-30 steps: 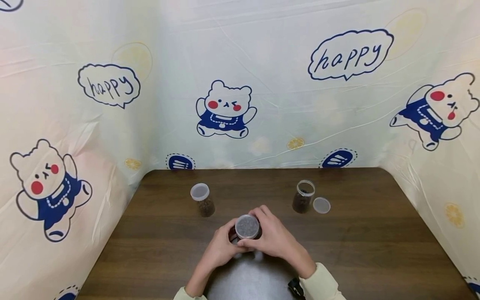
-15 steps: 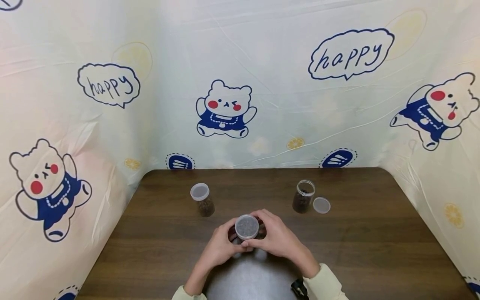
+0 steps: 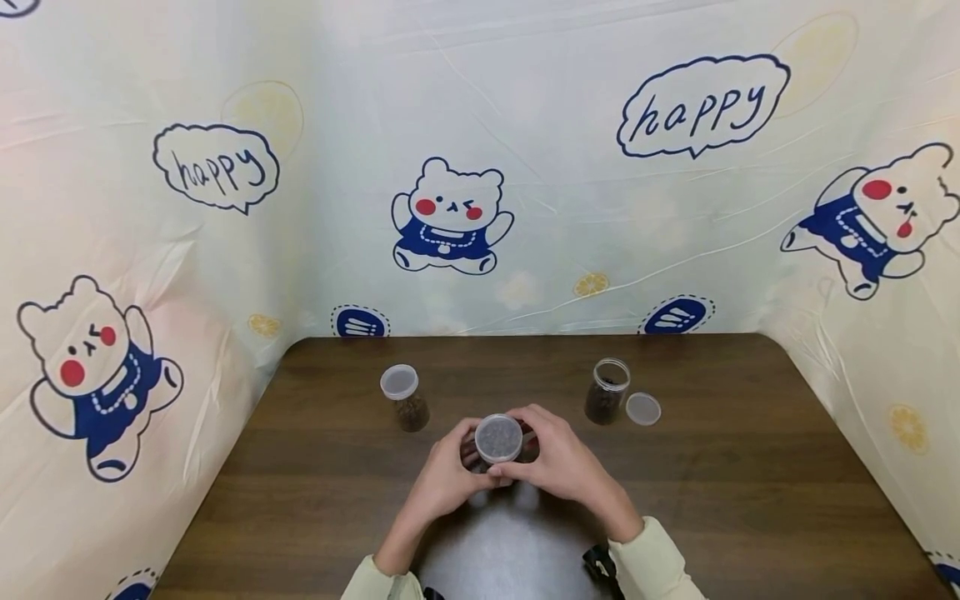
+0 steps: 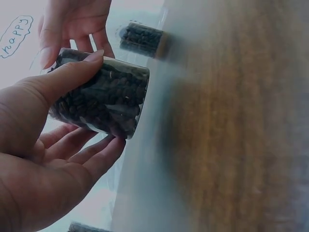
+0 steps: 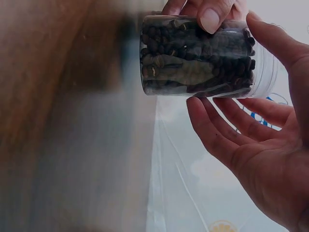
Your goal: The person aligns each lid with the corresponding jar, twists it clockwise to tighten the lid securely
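A clear jar (image 3: pixel 498 438) of dark coffee beans stands between my two hands at the middle of the table, its translucent lid (image 3: pixel 498 439) facing up. My left hand (image 3: pixel 442 477) grips the body; in the left wrist view its thumb lies along one side, with fingers curled round the other. At the upper end my right hand (image 3: pixel 561 462) holds the jar, its thumb near the lid and fingertips on the glass-clear side. Beans (image 5: pixel 198 58) nearly fill the jar in the right wrist view.
A lidded jar (image 3: pixel 411 410) of brown contents stands at the back left. Back right is an uncovered jar (image 3: pixel 604 402) of dark contents, with a loose lid (image 3: pixel 643 408) lying beside it. A printed cloth (image 3: pixel 570 233) closes off the wooden table's (image 3: pixel 315 500) back and sides.
Both hands have moved the held jar slightly away from me and a little right. The right fingers shifted their hold around its upper end. The other jars stay put.
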{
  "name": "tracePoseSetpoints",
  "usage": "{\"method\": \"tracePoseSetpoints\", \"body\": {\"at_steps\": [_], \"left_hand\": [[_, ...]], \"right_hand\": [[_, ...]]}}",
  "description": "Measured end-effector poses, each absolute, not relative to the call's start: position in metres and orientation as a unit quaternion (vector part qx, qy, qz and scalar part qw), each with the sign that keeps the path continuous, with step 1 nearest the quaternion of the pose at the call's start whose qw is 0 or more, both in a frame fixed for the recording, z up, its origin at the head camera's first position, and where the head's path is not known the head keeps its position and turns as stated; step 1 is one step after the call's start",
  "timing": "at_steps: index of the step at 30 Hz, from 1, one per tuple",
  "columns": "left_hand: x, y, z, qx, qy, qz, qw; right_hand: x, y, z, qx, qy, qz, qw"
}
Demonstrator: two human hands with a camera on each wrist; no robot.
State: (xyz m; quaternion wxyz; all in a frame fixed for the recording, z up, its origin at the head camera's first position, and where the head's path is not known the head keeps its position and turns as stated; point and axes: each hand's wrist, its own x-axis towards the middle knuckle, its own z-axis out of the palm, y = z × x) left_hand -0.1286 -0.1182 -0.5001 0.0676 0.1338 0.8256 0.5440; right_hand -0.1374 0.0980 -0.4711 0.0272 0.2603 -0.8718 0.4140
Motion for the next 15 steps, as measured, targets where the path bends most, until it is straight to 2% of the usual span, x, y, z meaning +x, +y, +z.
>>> {"method": "tracePoseSetpoints", "body": {"at_steps": [15], "left_hand": [[-0.149, -0.108, -0.500, 0.144, 0.817, 0.557, 0.050]], "right_hand": [[-0.150, 0.106, -0.472, 0.221, -0.867, 0.447, 0.032]]}}
